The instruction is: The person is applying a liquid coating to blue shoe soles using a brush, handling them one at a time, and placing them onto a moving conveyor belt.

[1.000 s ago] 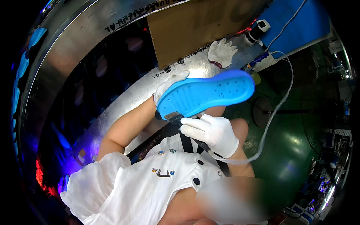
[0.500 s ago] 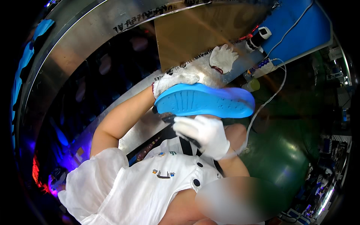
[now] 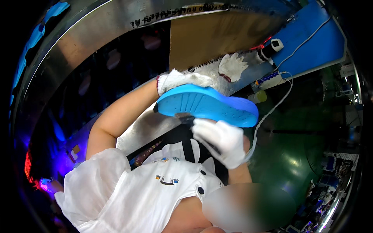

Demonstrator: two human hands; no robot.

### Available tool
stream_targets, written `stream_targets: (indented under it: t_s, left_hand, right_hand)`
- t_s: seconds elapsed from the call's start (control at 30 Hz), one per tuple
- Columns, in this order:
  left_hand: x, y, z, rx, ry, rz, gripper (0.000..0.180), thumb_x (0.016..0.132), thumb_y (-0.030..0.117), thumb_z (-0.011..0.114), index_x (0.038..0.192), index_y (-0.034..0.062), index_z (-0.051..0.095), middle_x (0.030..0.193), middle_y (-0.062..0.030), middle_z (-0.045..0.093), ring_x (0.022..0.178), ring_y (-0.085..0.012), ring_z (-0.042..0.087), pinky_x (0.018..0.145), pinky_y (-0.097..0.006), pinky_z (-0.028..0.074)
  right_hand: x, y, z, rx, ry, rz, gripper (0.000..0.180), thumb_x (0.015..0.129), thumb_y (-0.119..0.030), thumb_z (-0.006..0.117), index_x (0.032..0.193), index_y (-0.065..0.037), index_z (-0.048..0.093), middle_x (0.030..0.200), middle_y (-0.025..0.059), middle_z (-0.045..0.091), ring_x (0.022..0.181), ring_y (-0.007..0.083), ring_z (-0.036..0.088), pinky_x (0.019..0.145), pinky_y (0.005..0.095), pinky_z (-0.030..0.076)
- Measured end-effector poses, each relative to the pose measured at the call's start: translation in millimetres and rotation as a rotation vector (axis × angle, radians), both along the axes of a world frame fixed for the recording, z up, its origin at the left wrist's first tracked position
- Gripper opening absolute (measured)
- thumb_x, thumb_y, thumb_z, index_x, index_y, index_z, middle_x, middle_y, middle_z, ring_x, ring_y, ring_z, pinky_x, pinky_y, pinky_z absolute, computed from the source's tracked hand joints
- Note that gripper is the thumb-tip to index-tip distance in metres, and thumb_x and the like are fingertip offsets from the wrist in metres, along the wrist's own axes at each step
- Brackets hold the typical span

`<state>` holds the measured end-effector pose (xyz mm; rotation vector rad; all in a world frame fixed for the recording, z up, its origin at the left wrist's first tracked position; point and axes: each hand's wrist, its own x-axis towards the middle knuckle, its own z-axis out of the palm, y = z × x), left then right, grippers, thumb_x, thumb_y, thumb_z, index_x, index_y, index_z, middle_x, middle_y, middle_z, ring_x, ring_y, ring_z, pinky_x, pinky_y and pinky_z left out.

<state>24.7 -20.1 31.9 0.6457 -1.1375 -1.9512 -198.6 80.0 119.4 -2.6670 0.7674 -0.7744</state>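
Note:
A blue shoe sole [image 3: 206,104] is held up in front of me, its grooved, dotted face showing and its right end tipped lower. My left hand [image 3: 186,81], in a white knit glove, grips it along the far edge; some of the fingers are hidden behind it. Just below the sole's near edge is my right hand [image 3: 219,141], also in a white glove and smeared by motion. Its fingers are closed on a dark brush-like tool [image 3: 187,119], whose tip is close to the sole. Whether the tip touches it I cannot tell.
A spare white glove [image 3: 232,66] lies on the metal ledge beside a brown cardboard sheet [image 3: 213,37]. Further right are a black-and-white device [image 3: 271,49], a blue panel [image 3: 311,42] and a white power strip [image 3: 272,80] with its cable. A curved metal rim [image 3: 77,39] bounds the far left.
The sole has shifted slightly left and its right end has dipped. My right hand has moved a little right and down with the tool. The view has shifted slightly.

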Motion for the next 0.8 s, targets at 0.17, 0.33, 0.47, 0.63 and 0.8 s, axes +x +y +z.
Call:
stream_targets:
  t_s: [0.17, 0.33, 0.47, 0.63, 0.8]
  left_hand:
    - [3.3, 3.1, 30.8, -0.069, -0.427, -0.045, 0.033, 0.094, 0.024, 0.061, 0.120, 0.0046, 0.065, 0.118, -0.0094, 0.066, 0.104, -0.0192, 0.064, 0.091, -0.032, 0.052]
    - [7.7, -12.2, 4.5, -0.086, -0.108, -0.088, 0.036, 0.096, 0.027, 0.058, 0.122, 0.0026, 0.064, 0.117, -0.0114, 0.066, 0.103, -0.0190, 0.065, 0.092, -0.030, 0.051]
    - [11.8, -1.4, 34.4, -0.152, -0.297, -0.020, 0.038, 0.099, 0.028, 0.053, 0.127, 0.0039, 0.061, 0.120, -0.0113, 0.064, 0.108, -0.0192, 0.062, 0.097, -0.030, 0.048]
    - [31.7, -0.6, 22.3, -0.262, -0.478, 0.031, 0.046, 0.100, 0.033, 0.051, 0.138, 0.0065, 0.053, 0.135, -0.0107, 0.057, 0.122, -0.0185, 0.056, 0.106, -0.031, 0.042]
    - [31.6, 11.9, 49.2, 0.198, -0.249, 0.103, 0.054, 0.100, 0.037, 0.053, 0.144, 0.0071, 0.046, 0.136, -0.0087, 0.056, 0.121, -0.0149, 0.056, 0.105, -0.029, 0.043]
  right_hand:
    - [-6.5, 3.3, 2.1, -0.029, -0.111, 0.002, 0.029, 0.071, -0.012, 0.069, 0.100, -0.016, 0.070, 0.106, 0.0036, 0.070, 0.061, 0.0160, 0.058, 0.051, 0.0278, 0.048]
    - [-0.9, 18.9, 5.3, -0.195, 0.128, 0.011, 0.032, 0.074, -0.014, 0.064, 0.105, -0.014, 0.069, 0.106, 0.0031, 0.070, 0.058, 0.0161, 0.056, 0.048, 0.0286, 0.045]
    - [-15.7, 2.0, 3.3, -0.102, -0.144, -0.106, 0.033, 0.070, -0.010, 0.072, 0.103, -0.015, 0.072, 0.107, 0.0067, 0.072, 0.056, 0.0172, 0.056, 0.047, 0.0286, 0.046]
    - [-7.5, 20.4, 9.5, -0.280, 0.107, -0.018, 0.029, 0.072, -0.014, 0.068, 0.100, -0.018, 0.072, 0.109, 0.0020, 0.072, 0.055, 0.0103, 0.053, 0.044, 0.0242, 0.042]
    - [-22.5, -2.6, 0.7, -0.204, -0.064, -0.084, 0.028, 0.068, -0.010, 0.071, 0.096, -0.015, 0.073, 0.105, 0.0064, 0.072, 0.054, 0.0148, 0.054, 0.045, 0.0263, 0.044]
